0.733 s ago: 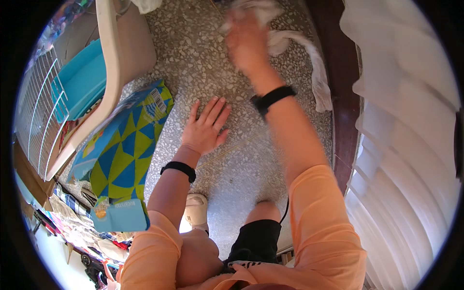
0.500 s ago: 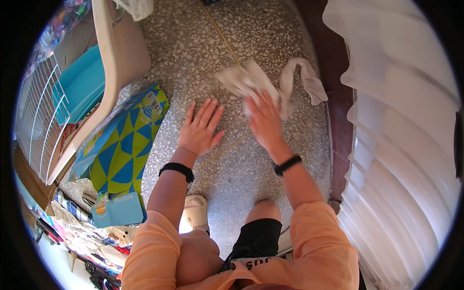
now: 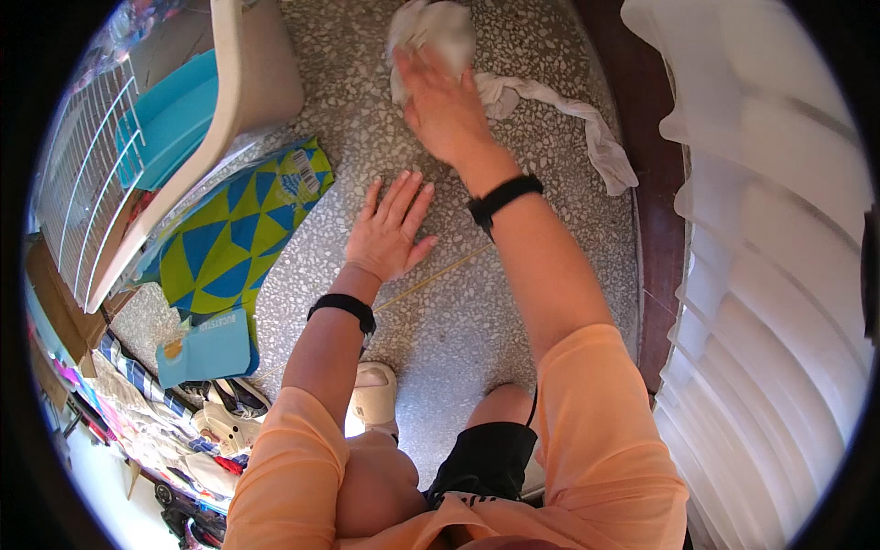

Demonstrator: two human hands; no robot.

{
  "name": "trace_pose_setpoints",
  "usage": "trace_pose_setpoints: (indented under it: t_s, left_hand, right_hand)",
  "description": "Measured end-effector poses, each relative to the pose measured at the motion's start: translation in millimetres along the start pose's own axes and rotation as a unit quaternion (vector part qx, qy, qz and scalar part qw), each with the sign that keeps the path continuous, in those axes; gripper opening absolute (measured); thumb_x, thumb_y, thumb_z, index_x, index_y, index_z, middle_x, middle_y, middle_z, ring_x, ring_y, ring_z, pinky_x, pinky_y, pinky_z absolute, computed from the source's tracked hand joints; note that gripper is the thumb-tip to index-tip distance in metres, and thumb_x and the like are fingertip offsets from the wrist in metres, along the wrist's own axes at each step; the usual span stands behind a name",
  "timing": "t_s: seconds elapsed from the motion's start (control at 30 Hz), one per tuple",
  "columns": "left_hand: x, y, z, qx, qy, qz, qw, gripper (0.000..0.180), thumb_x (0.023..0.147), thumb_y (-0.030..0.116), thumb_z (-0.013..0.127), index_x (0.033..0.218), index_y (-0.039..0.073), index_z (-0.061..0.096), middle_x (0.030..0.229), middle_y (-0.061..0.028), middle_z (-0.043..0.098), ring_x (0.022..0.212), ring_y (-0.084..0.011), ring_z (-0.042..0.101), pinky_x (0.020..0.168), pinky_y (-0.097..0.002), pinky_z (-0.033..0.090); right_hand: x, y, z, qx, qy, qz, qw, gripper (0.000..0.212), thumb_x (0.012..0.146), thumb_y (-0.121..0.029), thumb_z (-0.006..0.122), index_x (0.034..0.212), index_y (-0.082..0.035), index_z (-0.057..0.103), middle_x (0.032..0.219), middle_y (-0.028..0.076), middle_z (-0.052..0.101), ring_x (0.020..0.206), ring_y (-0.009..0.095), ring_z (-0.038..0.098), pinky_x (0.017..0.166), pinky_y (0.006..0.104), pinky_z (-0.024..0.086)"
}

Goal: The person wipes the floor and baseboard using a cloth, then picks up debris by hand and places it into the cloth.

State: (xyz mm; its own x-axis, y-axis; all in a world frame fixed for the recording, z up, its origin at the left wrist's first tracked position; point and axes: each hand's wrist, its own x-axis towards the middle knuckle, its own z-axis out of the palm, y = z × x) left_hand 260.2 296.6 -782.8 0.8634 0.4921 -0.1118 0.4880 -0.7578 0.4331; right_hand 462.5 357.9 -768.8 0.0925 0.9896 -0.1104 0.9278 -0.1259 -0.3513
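A crumpled white cloth point(image 3: 440, 37) lies on the speckled terrazzo floor point(image 3: 577, 266) at the far side, one long twisted end trailing to the right. My right hand point(image 3: 449, 110) reaches out over its bunched part and presses it to the floor; motion smears the fingertips a little. Nearer and to the left, my left hand point(image 3: 385, 238) rests flat on the floor with fingers spread and nothing in it. Black bands circle both wrists.
On the left stand a pale plastic bin point(image 3: 229, 82) with a turquoise tray point(image 3: 174, 119) and a white wire rack point(image 3: 96, 174). A green-and-blue patterned bag point(image 3: 234, 229) lies beside it. White draped fabric point(image 3: 770, 275) hangs at right. My beige slipper point(image 3: 374, 394) is below.
My right hand has swept forward and left, carrying the bunched cloth with it and stretching out its trailing end. My left hand stays planted on the floor.
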Motion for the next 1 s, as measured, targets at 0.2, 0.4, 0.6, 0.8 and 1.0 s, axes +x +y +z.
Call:
trace_pose_setpoints:
  t_s: [0.2, 0.4, 0.6, 0.8, 1.0]
  left_hand:
    - [-2.8, -2.5, 2.1, -0.006, -0.005, 0.004, 1.0, 0.069, 0.092, 0.053, 0.042, 0.148, 0.016, 0.025, 0.153, -0.0079, 0.021, 0.142, -0.0242, 0.018, 0.116, -0.0475, 0.013]
    - [3.5, 6.3, -4.2, -0.008, -0.016, 0.015, 1.0, 0.067, 0.094, 0.056, 0.038, 0.148, 0.019, 0.024, 0.153, -0.0061, 0.023, 0.142, -0.0226, 0.019, 0.115, -0.0472, 0.014]
    - [-2.1, -3.1, -8.5, -0.015, -0.023, 0.015, 0.999, 0.064, 0.093, 0.053, 0.041, 0.145, 0.018, 0.03, 0.15, -0.0069, 0.028, 0.141, -0.023, 0.021, 0.115, -0.0483, 0.014]
    - [10.5, 3.9, -7.2, -0.047, 0.011, 0.033, 0.998, 0.054, 0.088, 0.046, 0.05, 0.13, 0.013, 0.048, 0.141, -0.0093, 0.039, 0.138, -0.0247, 0.027, 0.113, -0.0492, 0.017]
    - [-5.9, -5.8, -3.8, -0.057, -0.003, 0.027, 0.998, 0.055, 0.088, 0.047, 0.05, 0.13, 0.013, 0.048, 0.141, -0.0093, 0.04, 0.138, -0.0248, 0.028, 0.113, -0.0495, 0.019]
  right_hand:
    - [-129.6, 18.0, -18.4, -0.067, -0.077, -0.042, 0.994, 0.063, 0.082, -0.019, 0.063, 0.14, -0.022, 0.039, 0.147, 0.006, 0.037, 0.138, 0.028, 0.03, 0.105, 0.0637, 0.022]
    - [-170.0, 79.1, -15.5, -0.024, 0.161, 0.162, 0.973, 0.057, 0.079, -0.017, 0.065, 0.134, -0.015, 0.049, 0.14, 0.02, 0.04, 0.127, 0.039, 0.041, 0.104, 0.0499, 0.033]
    - [7.8, -10.5, -36.5, 0.218, 0.161, -0.027, 0.962, 0.05, 0.08, -0.007, 0.061, 0.129, -0.01, 0.053, 0.131, 0.018, 0.05, 0.12, 0.037, 0.046, 0.1, 0.0423, 0.039]
    - [107.9, -27.9, 11.0, -0.031, 0.117, -0.161, 0.98, 0.05, 0.079, -0.008, 0.063, 0.128, -0.016, 0.054, 0.137, 0.011, 0.045, 0.123, 0.036, 0.042, 0.102, 0.0441, 0.038]
    - [-31.9, 1.3, -18.2, 0.016, -0.08, -0.174, 0.981, 0.05, 0.075, -0.003, 0.061, 0.123, -0.016, 0.057, 0.143, 0.007, 0.04, 0.129, 0.037, 0.037, 0.109, 0.0491, 0.031]
